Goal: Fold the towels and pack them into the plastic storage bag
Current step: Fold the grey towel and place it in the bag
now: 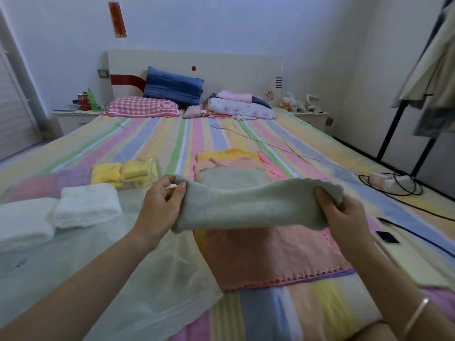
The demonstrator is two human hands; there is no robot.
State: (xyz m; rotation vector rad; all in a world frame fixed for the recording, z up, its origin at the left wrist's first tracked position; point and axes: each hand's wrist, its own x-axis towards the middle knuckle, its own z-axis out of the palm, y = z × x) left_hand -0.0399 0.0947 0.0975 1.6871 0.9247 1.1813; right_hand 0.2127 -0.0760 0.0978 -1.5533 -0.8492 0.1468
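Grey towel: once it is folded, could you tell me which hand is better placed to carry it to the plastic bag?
Left, probably. The bag lies on the left of the bed, below the left hand; the right hand holds the other end of the grey towel over the pink towel, farther away.

Light is dim, cool and bluish, spread evenly; I cannot place its source. Shadows lie faint and soft on the striped sheet (152,134). Wide-angle bending at the edges: the clothes rack (392,132) leans inward. Bottom edge near me soft; centre reasonably sharp.
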